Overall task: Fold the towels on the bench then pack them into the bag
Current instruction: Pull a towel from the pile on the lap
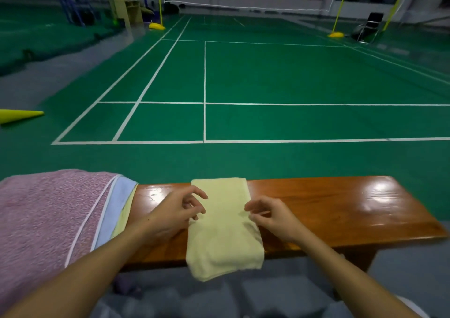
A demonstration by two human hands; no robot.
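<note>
While both hands hovered at the lower centre of the frame, the scene stood thus:

Folded towel: a pale yellow terry towel (224,225), folded into a long strip, lay across the glossy orange-brown wooden desk (341,210), its near end drooping over the front edge.
Left hand: the left hand (175,210) sat at the strip's left edge, fingers loosely curled, fingertips touching or just above the cloth; whether it had any hold I cannot tell.
Right hand: the right hand (272,218) sat at the right edge, fingers bent over the fabric; its hold likewise cannot be told.
Waiting pile: a pink terry towel (48,220) lay over a light blue towel (121,201) at lower left.
Background: a green badminton court (267,74) filled the upper frame.
</note>
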